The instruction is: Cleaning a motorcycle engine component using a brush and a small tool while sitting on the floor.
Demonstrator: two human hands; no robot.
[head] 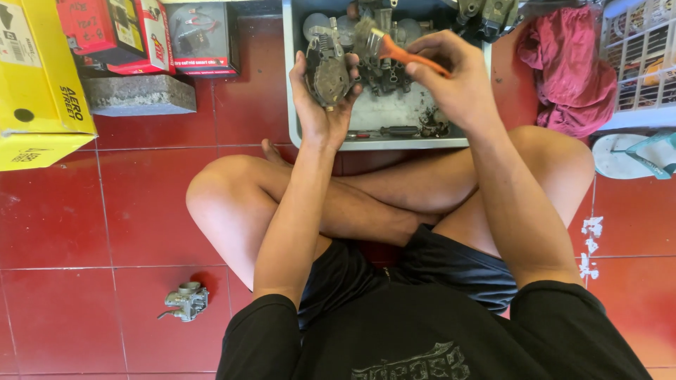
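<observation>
I sit cross-legged on a red tiled floor. My left hand (320,105) grips a dirty grey metal carburetor part (328,69), held upright over a grey tray (394,143). My right hand (454,81) holds a small brush with an orange handle (412,58); its bristles point toward the part, close to its upper right side. Both hands hover above the tray's near half. The tray holds several grimy metal parts (384,74) and a dark screwdriver (399,130) near its front edge.
A small carburetor (186,301) lies on the floor by my left knee. Yellow box (35,77), red boxes (134,35) and a grey block (137,95) sit at upper left. A red cloth (570,67), white basket (644,60) and sandal (634,155) are at right.
</observation>
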